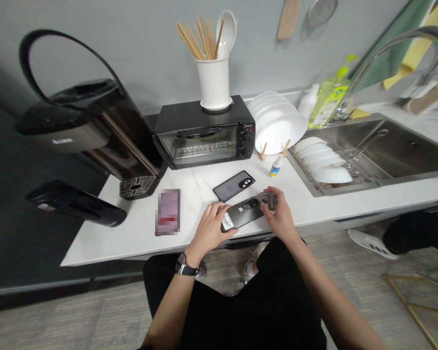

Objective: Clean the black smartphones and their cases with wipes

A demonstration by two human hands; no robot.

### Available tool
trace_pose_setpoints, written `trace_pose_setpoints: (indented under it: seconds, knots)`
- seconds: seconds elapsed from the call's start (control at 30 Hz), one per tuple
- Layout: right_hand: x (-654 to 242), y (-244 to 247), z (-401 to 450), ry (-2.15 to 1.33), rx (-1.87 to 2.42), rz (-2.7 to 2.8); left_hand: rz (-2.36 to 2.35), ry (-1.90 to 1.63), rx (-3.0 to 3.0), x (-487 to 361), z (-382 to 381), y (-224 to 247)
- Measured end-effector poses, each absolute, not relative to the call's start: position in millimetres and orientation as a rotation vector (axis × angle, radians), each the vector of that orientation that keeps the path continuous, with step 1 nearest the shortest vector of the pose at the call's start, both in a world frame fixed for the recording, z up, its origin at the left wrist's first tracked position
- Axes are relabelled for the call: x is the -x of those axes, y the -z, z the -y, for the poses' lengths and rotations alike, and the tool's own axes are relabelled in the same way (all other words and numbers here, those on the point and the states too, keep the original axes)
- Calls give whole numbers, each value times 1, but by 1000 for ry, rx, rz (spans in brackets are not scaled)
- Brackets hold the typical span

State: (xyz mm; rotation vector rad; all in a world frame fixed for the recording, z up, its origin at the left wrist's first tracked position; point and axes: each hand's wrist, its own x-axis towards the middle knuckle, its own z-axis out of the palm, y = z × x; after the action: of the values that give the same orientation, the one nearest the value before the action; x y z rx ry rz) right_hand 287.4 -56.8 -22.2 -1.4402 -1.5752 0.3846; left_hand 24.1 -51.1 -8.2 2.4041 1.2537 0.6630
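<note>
The dark phone (pixel 241 215) is in front of the right half of the toaster oven (pixel 206 138), back up. Its long axis slants: the labelled end points left and away from the oven, the camera end right and slightly toward it. Whether it touches the table (pixel 193 182) is unclear. A grey cloth (pixel 268 198) is at the camera end.

Between phone and oven lies a black-edged phone case (pixel 234 186), roughly parallel to the phone and just beside it. The table's front edge, opposite the oven, runs close below the phone. Bare surface opens before the oven's left half, up to a pixelated purple item (pixel 168 212).

The left hand (pixel 209 227) has its fingers curled over the labelled end, gripping it. The right hand (pixel 282 216) pinches the cloth, fingers nearly together, against the camera end. Both forearms reach toward the oven, converging at the phone; a watch (pixel 185 266) circles the left wrist.
</note>
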Motion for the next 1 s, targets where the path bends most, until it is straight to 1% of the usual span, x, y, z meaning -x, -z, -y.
trace_pose_setpoints:
  seconds: [0.07, 0.17, 0.3, 0.43, 0.5, 0.6, 0.73, 0.8, 0.9, 1.0]
  knots:
    - [-285, 23, 62, -415, 1377, 1783, -1257, -651, -2401, -21, 52, 9]
    - [-282, 27, 73, -312, 1407, 2058, -1230, -630, -2353, -13, 56, 11]
    - [-254, 28, 80, -213, 1505, 2131, -1224, -654, -2244, -5, 60, 13]
    - [-200, 22, 88, -298, 1296, 2282, -1259, -702, -2224, -2, 59, 17]
    - [-189, 20, 98, -319, 1206, 2335, -1280, -721, -2236, -1, 59, 18]
    - [-212, 24, 114, -306, 1172, 2382, -1291, -737, -2227, -1, 60, 18]
    - [-270, 32, 117, -175, 1415, 2295, -1305, -751, -2193, -2, 60, 16]
    - [-283, 34, 106, -110, 1520, 2224, -1308, -750, -2181, -3, 60, 16]
    - [-265, 32, 86, -74, 1549, 2161, -1310, -753, -2165, -4, 59, 17]
    - [-217, 27, 80, -157, 1420, 2204, -1290, -769, -2171, -3, 60, 19]
